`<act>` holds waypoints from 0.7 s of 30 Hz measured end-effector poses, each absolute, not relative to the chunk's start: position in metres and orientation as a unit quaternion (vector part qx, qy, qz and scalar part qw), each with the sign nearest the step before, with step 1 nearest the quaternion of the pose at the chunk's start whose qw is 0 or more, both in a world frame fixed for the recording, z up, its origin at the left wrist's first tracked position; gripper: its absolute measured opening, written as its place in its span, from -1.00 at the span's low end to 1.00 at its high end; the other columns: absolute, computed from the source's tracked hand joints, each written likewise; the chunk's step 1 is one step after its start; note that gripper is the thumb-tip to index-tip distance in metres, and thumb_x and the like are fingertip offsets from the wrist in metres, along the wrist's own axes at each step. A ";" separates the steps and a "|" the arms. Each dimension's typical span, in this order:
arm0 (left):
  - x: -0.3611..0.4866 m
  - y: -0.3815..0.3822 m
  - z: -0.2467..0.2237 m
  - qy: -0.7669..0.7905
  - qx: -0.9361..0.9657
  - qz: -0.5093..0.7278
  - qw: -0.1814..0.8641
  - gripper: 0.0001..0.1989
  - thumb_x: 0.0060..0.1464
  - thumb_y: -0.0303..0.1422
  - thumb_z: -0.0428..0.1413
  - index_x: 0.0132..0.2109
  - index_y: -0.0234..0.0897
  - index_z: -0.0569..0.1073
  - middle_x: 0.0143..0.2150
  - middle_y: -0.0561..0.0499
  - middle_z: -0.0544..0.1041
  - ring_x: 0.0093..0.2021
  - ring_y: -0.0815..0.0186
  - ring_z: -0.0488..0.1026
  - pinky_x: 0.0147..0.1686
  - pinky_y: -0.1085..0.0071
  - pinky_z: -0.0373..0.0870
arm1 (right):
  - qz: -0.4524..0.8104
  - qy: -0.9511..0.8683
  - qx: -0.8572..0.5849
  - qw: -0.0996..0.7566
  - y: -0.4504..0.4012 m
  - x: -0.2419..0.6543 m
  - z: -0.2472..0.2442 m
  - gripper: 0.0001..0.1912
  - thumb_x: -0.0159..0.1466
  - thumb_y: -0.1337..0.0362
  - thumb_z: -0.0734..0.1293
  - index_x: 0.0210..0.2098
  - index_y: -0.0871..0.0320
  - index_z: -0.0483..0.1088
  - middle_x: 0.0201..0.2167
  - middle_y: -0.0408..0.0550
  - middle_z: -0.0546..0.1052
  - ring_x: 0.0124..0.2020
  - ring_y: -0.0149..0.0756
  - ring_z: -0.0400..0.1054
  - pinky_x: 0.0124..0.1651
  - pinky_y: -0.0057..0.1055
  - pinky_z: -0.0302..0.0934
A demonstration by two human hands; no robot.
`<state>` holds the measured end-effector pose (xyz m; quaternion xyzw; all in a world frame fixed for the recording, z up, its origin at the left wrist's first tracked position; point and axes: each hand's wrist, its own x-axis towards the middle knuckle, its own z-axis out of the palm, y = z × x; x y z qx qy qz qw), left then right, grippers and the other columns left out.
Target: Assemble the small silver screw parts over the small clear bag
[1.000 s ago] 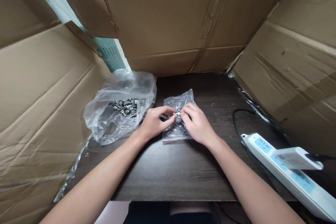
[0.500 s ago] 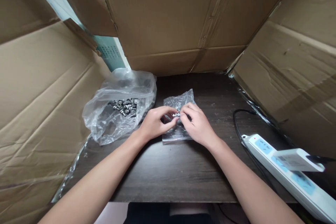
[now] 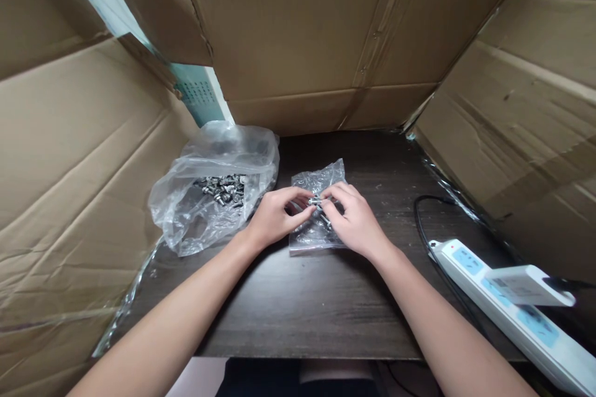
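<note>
A small silvery bolt (image 3: 315,201) is held sideways over a flat clear plastic bag (image 3: 305,237). My left hand (image 3: 277,214) pinches its left end between thumb and fingertips. At the other end, my right hand (image 3: 351,216) has its thumb and forefinger on the bolt, the other fingers curled. Another shiny metal piece (image 3: 325,220) lies on the flat bag beside my right thumb. Fingers partly hide the bolt, so small parts on it cannot be made out. To the left, a larger open plastic bag (image 3: 174,223) holds a heap of bolts (image 3: 226,189).
Cardboard walls (image 3: 298,25) enclose the dark wooden table (image 3: 298,316) at the back and both sides. On the right lies a white power strip (image 3: 493,298) with a white adapter (image 3: 531,285) plugged in and a black cable (image 3: 419,223) behind it.
My right fingers have shifted and spread slightly at the bolt, uncovering the metal piece on the flat bag. My left hand has hardly moved.
</note>
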<state>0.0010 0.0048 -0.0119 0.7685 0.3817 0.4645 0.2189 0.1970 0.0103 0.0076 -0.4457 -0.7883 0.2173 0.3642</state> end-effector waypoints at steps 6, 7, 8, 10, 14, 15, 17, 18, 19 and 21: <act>0.000 0.006 -0.012 0.392 0.756 0.472 0.229 -0.81 0.16 -0.39 0.28 -0.08 -0.33 0.57 -0.28 -0.01 0.65 -0.35 0.38 0.60 -0.33 0.50 0.58 | 0.203 -0.784 -0.414 0.416 0.006 0.198 0.010 -0.68 0.23 0.43 0.24 -0.06 0.07 0.45 -0.06 0.00 0.46 -0.07 -0.16 0.37 -0.02 -0.20 0.30; 0.000 0.006 -0.012 0.392 0.755 0.473 0.230 -0.81 0.16 -0.39 0.28 -0.08 -0.33 0.58 -0.28 -0.01 0.65 -0.34 0.38 0.60 -0.32 0.50 0.59 | 0.192 -0.792 -0.421 0.398 0.006 0.198 0.009 -0.72 0.23 0.43 0.24 -0.12 0.08 0.47 -0.06 0.01 0.46 -0.03 -0.13 0.36 0.02 -0.16 0.30; 0.000 0.006 -0.011 0.393 0.755 0.473 0.229 -0.81 0.16 -0.40 0.28 -0.07 -0.33 0.58 -0.27 -0.01 0.65 -0.34 0.38 0.60 -0.30 0.50 0.59 | 0.180 -0.799 -0.433 0.377 0.007 0.199 0.007 -0.76 0.24 0.42 0.24 -0.19 0.09 0.49 -0.06 0.02 0.47 0.00 -0.09 0.34 0.06 -0.12 0.29; 0.001 0.006 -0.011 0.394 0.757 0.470 0.227 -0.81 0.16 -0.41 0.27 -0.07 -0.33 0.58 -0.26 -0.01 0.66 -0.33 0.38 0.60 -0.29 0.49 0.59 | 0.160 -0.801 -0.462 0.345 0.009 0.199 0.004 -0.81 0.25 0.40 0.24 -0.27 0.11 0.50 -0.08 0.04 0.48 0.00 -0.04 0.32 0.12 -0.04 0.26; 0.001 0.006 -0.012 0.393 0.761 0.464 0.226 -0.81 0.16 -0.40 0.28 -0.07 -0.33 0.58 -0.25 -0.01 0.66 -0.34 0.38 0.60 -0.29 0.49 0.59 | 0.172 -0.792 -0.455 0.368 0.011 0.199 0.003 -0.69 0.22 0.45 0.23 -0.15 0.09 0.53 -0.10 0.01 0.49 -0.02 -0.08 0.33 0.14 -0.06 0.25; 0.001 0.006 -0.012 0.392 0.762 0.463 0.227 -0.81 0.16 -0.40 0.28 -0.07 -0.33 0.59 -0.26 -0.01 0.66 -0.33 0.38 0.60 -0.29 0.50 0.59 | 0.177 -0.793 -0.442 0.381 0.010 0.199 0.005 -0.66 0.20 0.46 0.23 -0.14 0.08 0.54 -0.10 0.00 0.49 -0.01 -0.10 0.34 0.14 -0.08 0.26; 0.000 0.006 -0.012 0.392 0.763 0.460 0.229 -0.82 0.16 -0.40 0.28 -0.08 -0.33 0.59 -0.27 -0.01 0.66 -0.33 0.38 0.61 -0.29 0.50 0.58 | 0.180 -0.793 -0.413 0.409 0.009 0.198 0.008 -0.69 0.19 0.47 0.23 -0.25 0.07 0.57 -0.13 -0.02 0.51 -0.04 -0.13 0.36 0.10 -0.12 0.27; 0.000 0.006 -0.012 0.395 0.762 0.460 0.228 -0.82 0.16 -0.40 0.28 -0.09 -0.33 0.59 -0.28 0.00 0.66 -0.34 0.38 0.61 -0.30 0.50 0.58 | 0.177 -0.791 -0.404 0.425 0.008 0.198 0.009 -0.72 0.19 0.47 0.23 -0.35 0.07 0.56 -0.16 -0.03 0.52 -0.07 -0.15 0.37 0.08 -0.13 0.28; 0.000 0.006 -0.013 0.398 0.761 0.460 0.228 -0.82 0.15 -0.40 0.29 -0.09 -0.34 0.59 -0.28 -0.01 0.66 -0.34 0.37 0.61 -0.30 0.50 0.58 | 0.172 -0.787 -0.398 0.439 0.007 0.198 0.011 -0.72 0.20 0.47 0.23 -0.44 0.08 0.54 -0.19 -0.04 0.53 -0.10 -0.16 0.38 0.04 -0.14 0.28; -0.001 0.007 -0.012 0.403 0.757 0.461 0.228 -0.81 0.15 -0.40 0.29 -0.08 -0.34 0.59 -0.28 -0.02 0.66 -0.33 0.36 0.62 -0.30 0.49 0.59 | 0.162 -0.778 -0.396 0.460 0.006 0.197 0.012 -0.70 0.19 0.47 0.23 -0.53 0.08 0.51 -0.24 -0.06 0.54 -0.14 -0.17 0.38 0.00 -0.15 0.29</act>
